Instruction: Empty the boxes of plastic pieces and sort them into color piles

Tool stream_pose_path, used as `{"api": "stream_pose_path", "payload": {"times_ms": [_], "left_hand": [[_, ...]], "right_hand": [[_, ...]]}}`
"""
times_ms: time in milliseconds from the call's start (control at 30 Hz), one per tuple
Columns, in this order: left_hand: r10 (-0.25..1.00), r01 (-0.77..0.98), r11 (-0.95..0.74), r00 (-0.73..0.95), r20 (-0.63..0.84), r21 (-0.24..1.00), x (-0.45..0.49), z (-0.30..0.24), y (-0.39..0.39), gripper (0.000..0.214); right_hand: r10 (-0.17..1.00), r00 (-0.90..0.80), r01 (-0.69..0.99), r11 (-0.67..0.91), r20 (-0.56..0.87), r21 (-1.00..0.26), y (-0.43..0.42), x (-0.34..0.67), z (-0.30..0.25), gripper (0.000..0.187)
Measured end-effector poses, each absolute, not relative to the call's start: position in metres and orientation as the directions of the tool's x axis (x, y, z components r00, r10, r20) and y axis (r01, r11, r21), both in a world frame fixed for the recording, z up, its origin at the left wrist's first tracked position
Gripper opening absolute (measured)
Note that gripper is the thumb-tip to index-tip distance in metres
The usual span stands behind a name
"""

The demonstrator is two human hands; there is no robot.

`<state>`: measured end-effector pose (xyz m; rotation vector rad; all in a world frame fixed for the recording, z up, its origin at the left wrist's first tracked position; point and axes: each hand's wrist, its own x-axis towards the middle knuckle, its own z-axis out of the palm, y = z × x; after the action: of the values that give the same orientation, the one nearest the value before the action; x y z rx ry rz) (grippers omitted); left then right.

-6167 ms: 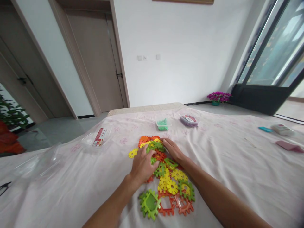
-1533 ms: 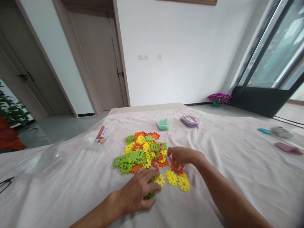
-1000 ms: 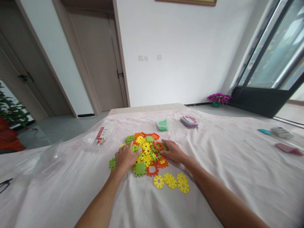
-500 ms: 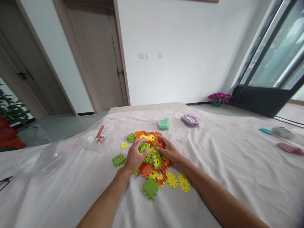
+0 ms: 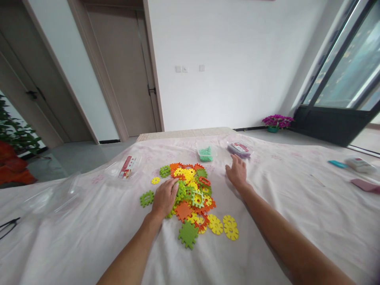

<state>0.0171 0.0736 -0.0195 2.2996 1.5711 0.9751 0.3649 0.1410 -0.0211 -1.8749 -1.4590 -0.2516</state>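
Observation:
A pile of toothed plastic building pieces (image 5: 184, 211) in green, orange and yellow lies on the cloth before me. Against its left side rests my left hand (image 5: 165, 198), fingers stretched out over the green pieces and gripping nothing that I can see. My right hand (image 5: 238, 173) is apart from the pile, to its right above the cloth. Its fingers are loosely bent, spread and hold nothing. Just beyond them sits a lidded clear box of purple bits (image 5: 240, 149). Left of that box is a clear tub with green bits (image 5: 206, 154).
A clear lid with a red label (image 5: 127, 168) and a clear plastic container (image 5: 55, 198) lie at left, beside black-rimmed glasses (image 5: 9, 226). At far right are a blue item (image 5: 337, 164), a white packet (image 5: 360, 165) and a pink item (image 5: 365, 185). The pink-patterned cloth (image 5: 291, 206) is wrinkled.
My right hand has left the pile and moved right and forward toward the purple box. My left hand has slid slightly left and down, staying at the pile.

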Motion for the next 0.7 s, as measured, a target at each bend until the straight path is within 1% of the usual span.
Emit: {"api": "stream_pose_path", "payload": {"times_ms": [133,233,300,333,400,500,600,700], "left_hand": [[0.878,0.765,-0.421,0.210,0.430,0.487,0.019,-0.019,0.074,0.045],[0.870,0.765,-0.429,0.206,0.449,0.480,0.020,-0.020,0.075,0.044],[0.864,0.762,-0.434,0.200,0.462,0.482,0.020,-0.021,0.076,0.043],[0.861,0.757,-0.437,0.197,0.468,0.485,0.020,-0.022,0.076,0.042],[0.854,0.744,-0.448,0.193,0.482,0.496,0.021,-0.024,0.076,0.040],[0.837,0.720,-0.466,0.169,0.521,0.515,0.019,-0.028,0.078,0.038],[0.795,0.693,-0.469,0.060,0.604,0.548,0.015,-0.034,0.083,0.034],[0.741,0.666,-0.460,-0.077,0.667,0.587,0.010,-0.039,0.088,0.032]], "right_hand": [[0.755,0.342,0.930,-0.187,0.559,-0.317,0.153,0.396,-0.023,0.062],[0.816,0.309,0.947,-0.217,0.489,-0.238,0.158,0.413,-0.023,0.056],[0.841,0.309,0.949,-0.239,0.445,-0.207,0.159,0.420,-0.022,0.051],[0.838,0.312,0.948,-0.248,0.447,-0.197,0.159,0.422,-0.022,0.049],[0.806,0.321,0.947,-0.265,0.497,-0.182,0.159,0.423,-0.021,0.047],[0.752,0.320,0.946,-0.282,0.576,-0.158,0.160,0.420,-0.020,0.051],[0.755,0.312,0.948,-0.286,0.577,-0.138,0.164,0.420,-0.022,0.058],[0.769,0.306,0.950,-0.288,0.561,-0.124,0.169,0.423,-0.025,0.058]]}}
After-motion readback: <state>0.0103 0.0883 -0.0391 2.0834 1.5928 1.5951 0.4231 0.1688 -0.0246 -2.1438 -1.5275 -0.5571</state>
